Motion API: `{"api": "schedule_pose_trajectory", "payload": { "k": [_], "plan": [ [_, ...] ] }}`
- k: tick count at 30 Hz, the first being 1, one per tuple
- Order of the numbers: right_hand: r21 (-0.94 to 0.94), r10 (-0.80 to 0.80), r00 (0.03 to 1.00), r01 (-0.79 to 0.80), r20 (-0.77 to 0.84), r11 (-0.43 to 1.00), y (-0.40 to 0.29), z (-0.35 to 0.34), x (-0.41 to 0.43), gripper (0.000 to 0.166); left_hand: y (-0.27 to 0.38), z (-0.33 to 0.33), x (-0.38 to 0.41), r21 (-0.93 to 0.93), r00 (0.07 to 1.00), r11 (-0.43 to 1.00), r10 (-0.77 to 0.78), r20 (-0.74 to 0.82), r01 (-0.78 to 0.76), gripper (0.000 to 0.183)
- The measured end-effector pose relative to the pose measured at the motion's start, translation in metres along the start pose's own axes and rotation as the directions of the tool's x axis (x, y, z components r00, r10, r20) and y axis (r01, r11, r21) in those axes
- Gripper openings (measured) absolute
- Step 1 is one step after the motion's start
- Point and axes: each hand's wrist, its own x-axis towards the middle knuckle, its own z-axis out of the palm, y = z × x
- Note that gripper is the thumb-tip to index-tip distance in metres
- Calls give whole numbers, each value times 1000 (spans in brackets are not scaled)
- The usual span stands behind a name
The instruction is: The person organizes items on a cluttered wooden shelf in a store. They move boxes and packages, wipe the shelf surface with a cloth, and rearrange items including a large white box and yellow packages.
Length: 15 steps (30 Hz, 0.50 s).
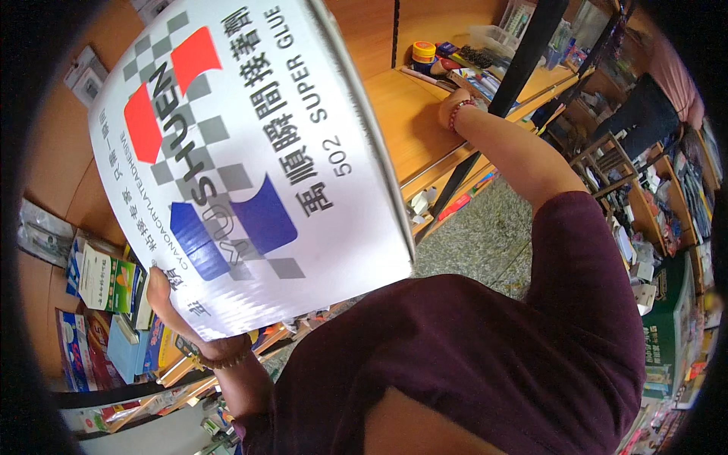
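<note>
A large white carton (256, 170), printed with writing, a grey checker pattern and red and blue shapes, tilts across the left and middle of the view. My left hand (170, 307) grips its lower left edge, thumb on the printed face and the other fingers hidden. My right hand (455, 108), with a beaded bracelet at the wrist, reaches onto a wooden shelf (398, 99). Its fingers are near a long box of small goods (478, 85) and are partly hidden, so their hold is unclear. A yellow-lidded jar (424, 52) stands beyond them.
A black metal upright (526, 57) rises beside my right forearm. Boxes and packets (108, 278) fill a shelf at lower left. Crowded shelves (654, 205) and a wooden stool or rack (606, 162) lie at right. A person in pink (674, 74) is at the upper right edge.
</note>
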Motion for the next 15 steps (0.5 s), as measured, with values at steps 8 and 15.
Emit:
{"api": "schedule_pose_trajectory", "payload": {
  "k": [8,15],
  "plan": [
    [349,235,811,-40,-537,936,10,-110,-217,23,-5,-17,4,-197,989,973,-102,110,122,56],
    [697,486,754,-53,-441,715,26,-46,-289,11,-18,-19,13,-179,992,979,-83,94,99,55]
  ]
}}
